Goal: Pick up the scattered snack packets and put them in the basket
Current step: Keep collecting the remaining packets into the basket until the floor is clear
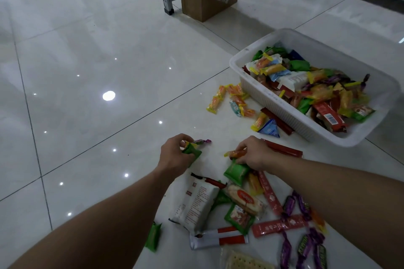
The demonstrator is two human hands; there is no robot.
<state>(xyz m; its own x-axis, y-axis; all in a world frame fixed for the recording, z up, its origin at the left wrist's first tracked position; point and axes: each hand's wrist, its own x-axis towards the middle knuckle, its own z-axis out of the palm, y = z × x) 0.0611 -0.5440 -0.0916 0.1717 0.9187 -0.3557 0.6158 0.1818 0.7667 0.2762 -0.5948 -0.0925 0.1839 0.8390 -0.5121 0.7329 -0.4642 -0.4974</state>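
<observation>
Cracker pack (247,261) cut off; left hand (175,153) half-hides green packet (194,152).

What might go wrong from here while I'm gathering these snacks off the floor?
The left hand grips a green packet and the right hand pinches an orange candy; grabbing more with either may drop them. The basket is off to the right, so tosses could miss. Candies by its wall are easily overlooked.

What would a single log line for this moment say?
left hand: grips green packet | right hand: holds orange packet | basket: partly filled | scattered packets: many on floor
</observation>
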